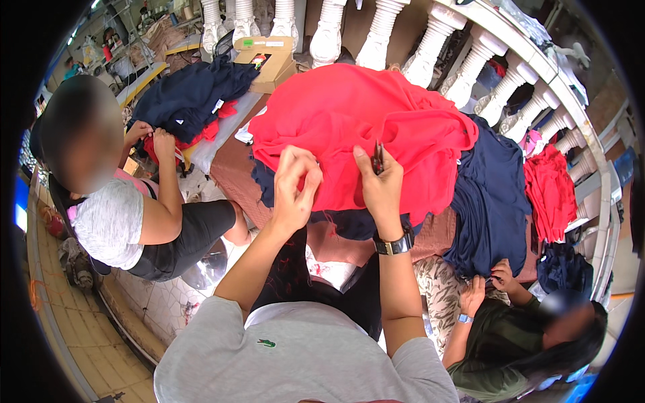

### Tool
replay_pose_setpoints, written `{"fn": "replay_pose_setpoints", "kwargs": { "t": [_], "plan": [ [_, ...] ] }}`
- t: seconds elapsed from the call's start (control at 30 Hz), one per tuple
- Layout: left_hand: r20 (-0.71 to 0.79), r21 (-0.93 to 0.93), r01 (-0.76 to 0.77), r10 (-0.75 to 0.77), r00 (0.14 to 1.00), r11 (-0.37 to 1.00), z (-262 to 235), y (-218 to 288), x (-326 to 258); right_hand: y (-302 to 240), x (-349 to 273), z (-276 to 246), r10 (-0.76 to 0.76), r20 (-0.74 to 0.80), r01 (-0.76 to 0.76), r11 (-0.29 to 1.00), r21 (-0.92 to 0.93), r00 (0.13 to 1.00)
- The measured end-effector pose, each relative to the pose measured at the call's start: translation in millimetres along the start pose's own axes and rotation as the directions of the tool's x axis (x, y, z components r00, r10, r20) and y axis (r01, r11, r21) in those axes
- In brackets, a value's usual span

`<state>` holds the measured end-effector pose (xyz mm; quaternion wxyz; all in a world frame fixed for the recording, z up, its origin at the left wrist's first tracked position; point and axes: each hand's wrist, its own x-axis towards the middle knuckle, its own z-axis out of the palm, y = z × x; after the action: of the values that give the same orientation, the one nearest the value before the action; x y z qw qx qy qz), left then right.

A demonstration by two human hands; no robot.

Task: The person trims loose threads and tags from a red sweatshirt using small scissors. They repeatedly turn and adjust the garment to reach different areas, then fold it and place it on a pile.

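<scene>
A heap of red cloth, seemingly garments, lies in front of me on a brown-covered table. Over its near side is my left hand, fingers curled into a pinch; whatever they hold, if anything, is too small to make out. To its right, my right hand is closed around small dark thread snips, blades pointing away from me. Dark navy cloth shows beneath the red heap's near edge.
At left, a person handles red cloth beside a navy pile. Another person, at lower right, holds the edge of navy cloth. A cardboard box sits at the back, before a white balustrade. More red cloth hangs at right.
</scene>
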<state>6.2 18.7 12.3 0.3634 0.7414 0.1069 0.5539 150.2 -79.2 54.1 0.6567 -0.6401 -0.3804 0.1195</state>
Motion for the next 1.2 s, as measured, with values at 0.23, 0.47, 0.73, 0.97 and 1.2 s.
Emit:
{"fn": "replay_pose_setpoints", "kwargs": {
  "t": [0.23, 0.47, 0.73, 0.97, 1.2],
  "plan": [
    [-0.102, 0.206, -0.034, 0.056, 0.993, 0.978, 14.2, 42.1, 22.4, -5.4, -6.6, -15.0, 0.073, 0.116, -0.091, 0.984, 0.152, 0.991],
    [0.096, -0.107, 0.145, -0.135, 0.986, 0.984, 39.1, 32.9, 23.9, -2.6, -13.0, -26.1, 0.021, 0.11, -0.035, 0.991, 0.129, 0.994],
    [0.121, -0.273, 0.127, -0.097, 0.988, 0.954, 54.0, 25.3, 18.5, 6.0, -18.2, -39.3, -0.182, 0.036, 0.167, 0.952, 0.258, 0.983],
    [0.137, 0.067, -0.241, 0.23, 0.963, 0.968, 55.0, 30.4, 25.6, 2.4, -25.6, -44.1, -0.251, -0.076, 0.258, 0.96, 0.11, 0.965],
    [0.125, 0.067, -0.361, 0.351, 0.928, 0.93, 54.6, 43.0, 34.1, -11.2, -27.8, -44.4, -0.35, -0.033, 0.334, 0.915, -0.225, 0.936]
  ]
}}
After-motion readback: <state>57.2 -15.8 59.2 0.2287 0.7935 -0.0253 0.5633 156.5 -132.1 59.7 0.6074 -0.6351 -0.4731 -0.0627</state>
